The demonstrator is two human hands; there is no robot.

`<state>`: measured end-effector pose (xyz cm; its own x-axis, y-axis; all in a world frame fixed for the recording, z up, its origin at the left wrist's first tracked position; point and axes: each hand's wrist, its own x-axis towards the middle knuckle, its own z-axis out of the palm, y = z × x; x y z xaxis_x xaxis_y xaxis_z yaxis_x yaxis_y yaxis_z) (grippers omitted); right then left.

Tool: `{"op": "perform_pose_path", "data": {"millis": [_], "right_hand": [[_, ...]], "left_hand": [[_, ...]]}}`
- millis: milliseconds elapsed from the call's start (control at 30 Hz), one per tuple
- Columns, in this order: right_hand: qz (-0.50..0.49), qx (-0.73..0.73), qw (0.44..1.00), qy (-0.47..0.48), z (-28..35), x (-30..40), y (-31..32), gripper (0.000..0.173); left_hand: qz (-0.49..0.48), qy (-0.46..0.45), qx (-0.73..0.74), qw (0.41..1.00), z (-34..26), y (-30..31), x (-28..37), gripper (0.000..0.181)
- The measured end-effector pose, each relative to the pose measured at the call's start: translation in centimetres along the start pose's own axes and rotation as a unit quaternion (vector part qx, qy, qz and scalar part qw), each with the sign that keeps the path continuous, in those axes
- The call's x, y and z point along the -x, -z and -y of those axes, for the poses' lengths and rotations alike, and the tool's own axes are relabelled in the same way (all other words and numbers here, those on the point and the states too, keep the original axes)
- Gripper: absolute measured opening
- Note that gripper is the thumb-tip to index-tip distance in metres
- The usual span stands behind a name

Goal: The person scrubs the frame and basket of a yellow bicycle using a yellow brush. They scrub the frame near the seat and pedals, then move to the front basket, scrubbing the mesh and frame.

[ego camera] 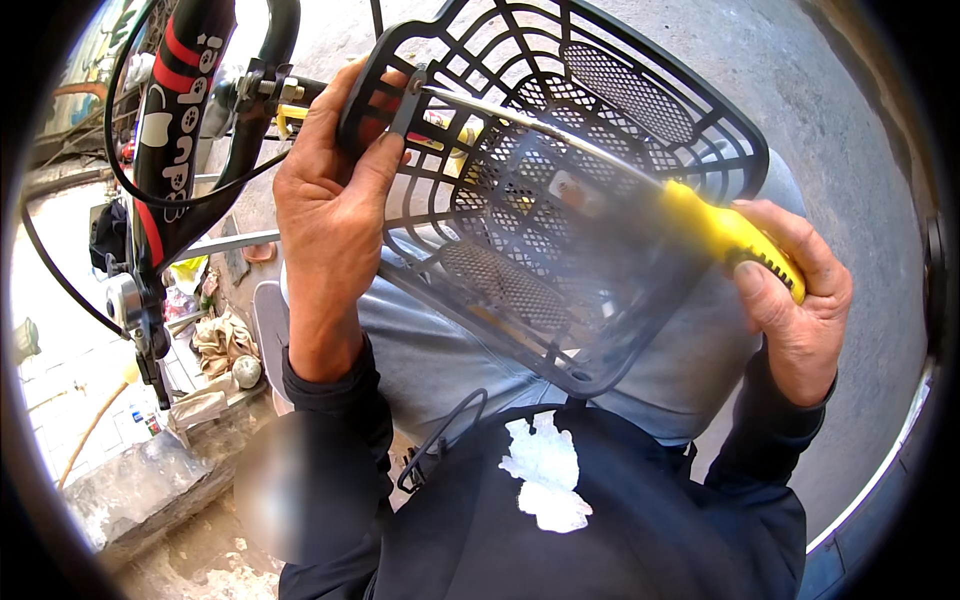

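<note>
My left hand grips the edge of a black plastic bicycle basket, its thumb pressing a small grey metal strip against the basket's wall. A screw head shows at the strip's upper end. In my right hand is a screwdriver with a yellow and black handle. Its long shaft crosses over the basket, and the tip lies at or very near the screw; contact cannot be told for certain. The basket rests over my lap with its opening facing up.
A black bicycle frame with red stripes stands at the left, with cables and a bolt with a nut beside the basket. Lower left are a concrete ledge, a crumpled cloth and scattered items. Concrete floor extends to the right.
</note>
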<state>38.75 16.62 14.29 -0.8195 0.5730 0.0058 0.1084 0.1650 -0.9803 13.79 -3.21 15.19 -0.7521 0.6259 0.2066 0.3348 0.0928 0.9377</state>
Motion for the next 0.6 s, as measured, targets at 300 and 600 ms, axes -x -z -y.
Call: {"op": "perform_pose_path", "data": {"millis": [300, 600], "right_hand": [[0.138, -0.082, 0.977, -0.138, 1.4, -2.1, 1.0, 0.045], [0.095, -0.016, 0.989, -0.116, 1.4, -1.9, 0.8, 0.037]], "left_hand": [[0.003, -0.001, -0.002, 1.000, 0.1, 0.0, -0.1, 0.049], [-0.001, -0.006, -0.021, 1.000, 0.1, 0.0, -0.1, 0.048]]}}
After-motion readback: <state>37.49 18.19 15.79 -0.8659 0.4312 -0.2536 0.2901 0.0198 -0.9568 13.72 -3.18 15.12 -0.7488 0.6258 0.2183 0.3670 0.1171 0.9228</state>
